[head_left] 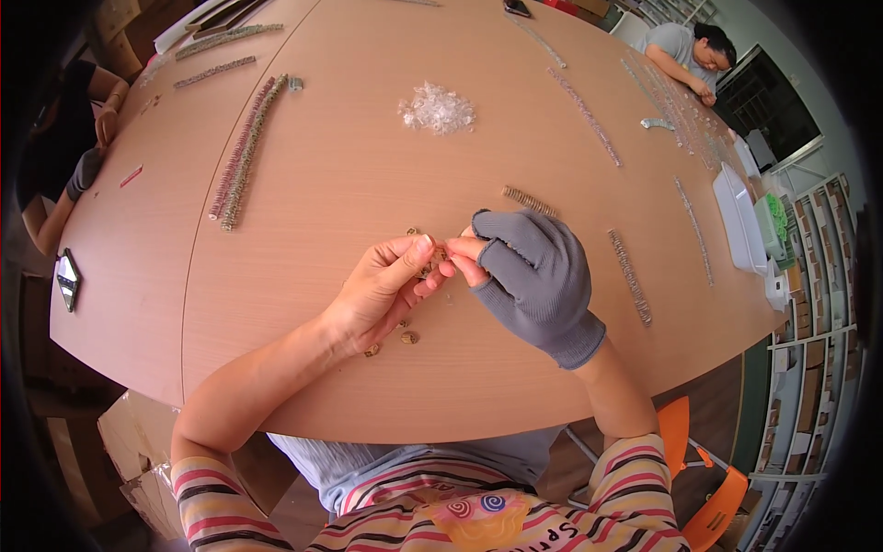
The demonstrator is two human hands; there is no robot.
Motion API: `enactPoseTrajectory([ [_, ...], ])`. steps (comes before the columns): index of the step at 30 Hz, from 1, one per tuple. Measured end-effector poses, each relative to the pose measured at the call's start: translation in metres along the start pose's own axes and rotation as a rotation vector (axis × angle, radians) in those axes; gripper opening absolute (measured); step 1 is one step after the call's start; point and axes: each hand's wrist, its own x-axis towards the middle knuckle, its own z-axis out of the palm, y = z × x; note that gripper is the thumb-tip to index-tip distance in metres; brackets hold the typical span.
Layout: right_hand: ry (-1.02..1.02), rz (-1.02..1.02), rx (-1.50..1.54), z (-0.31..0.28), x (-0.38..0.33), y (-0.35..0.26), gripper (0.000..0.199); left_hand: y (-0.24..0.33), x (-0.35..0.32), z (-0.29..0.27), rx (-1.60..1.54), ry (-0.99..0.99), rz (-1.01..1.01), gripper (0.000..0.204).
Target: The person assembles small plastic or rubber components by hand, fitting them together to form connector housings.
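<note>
Pinching toward the tabletop's (pixel 303 400) front edge, your bare left hand (pixel 388 279) and knit-gloved right hand (pixel 535 278) narrow on a small brown piece (pixel 441 255); knobbly brown bits (pixel 408 338) lie below. By the right edge, a smooth white tray (pixel 739 221), contents unclear, adjoins a pale tub (pixel 769 235) of bright-green material (pixel 778 215). Glinting clear scraps (pixel 438 109) heap toward the far edge.

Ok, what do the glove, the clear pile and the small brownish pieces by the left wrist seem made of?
Grey glove: knitted fabric, matte, judging by its fine ribbed texture. Clear pile: probably plastic, glossy, since it is see-through and glints. Small brownish pieces: perhaps metal or plastic, with goldish patches; too small to tell.
</note>
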Motion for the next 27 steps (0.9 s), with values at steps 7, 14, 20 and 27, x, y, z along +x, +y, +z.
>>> enactPoseTrajectory([
  [7,-0.112,-0.058,-0.090,-0.003,0.000,-0.006,0.018,-0.002,0.000,0.004,0.065,0.002,0.006,0.025],
  [14,-0.128,-0.160,-0.189,0.001,-0.002,-0.007,0.016,-0.005,0.001,0.013,0.080,0.114,-0.004,0.028],
  [20,-0.079,-0.098,-0.104,0.001,-0.003,-0.002,0.022,-0.003,0.002,0.012,0.059,0.085,-0.025,0.028],
  [27,-0.066,-0.018,-0.058,-0.007,-0.002,-0.001,0.027,0.001,0.000,0.009,0.086,0.009,-0.029,0.030],
])
